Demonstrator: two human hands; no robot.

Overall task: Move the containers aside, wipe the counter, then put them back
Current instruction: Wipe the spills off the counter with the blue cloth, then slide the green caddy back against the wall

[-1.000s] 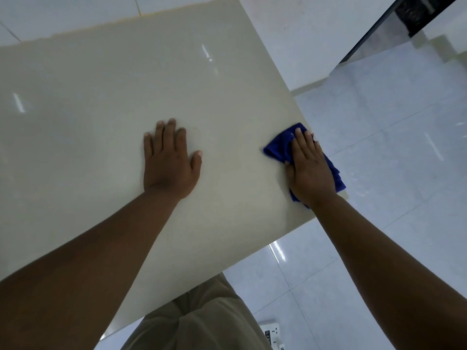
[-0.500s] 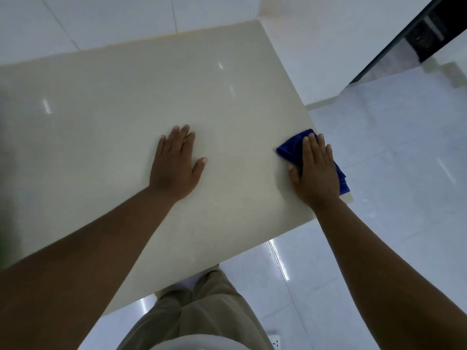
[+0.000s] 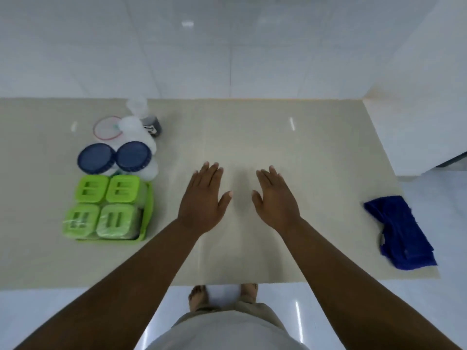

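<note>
My left hand [image 3: 203, 198] and my right hand [image 3: 275, 199] rest flat, side by side, on the middle of the beige counter [image 3: 252, 137], both holding nothing. A blue cloth [image 3: 401, 231] lies crumpled at the counter's right end, apart from my right hand. At the left stands a green rack [image 3: 147, 210] with several green-lidded containers [image 3: 108, 208]. Behind it are two blue-lidded jars [image 3: 115, 157], a clear container with a red-rimmed lid [image 3: 107, 128], white jars [image 3: 134, 125] and a dark small jar [image 3: 153, 125].
A white tiled wall [image 3: 227, 46] runs behind the counter. A white block [image 3: 417, 109] closes the far right corner. The counter's front edge is just above my bare feet [image 3: 199, 296] on the glossy floor.
My right hand has let go of the blue cloth, which now lies at the right end. Both hands sit together mid-counter. The view has swung left, showing the containers.
</note>
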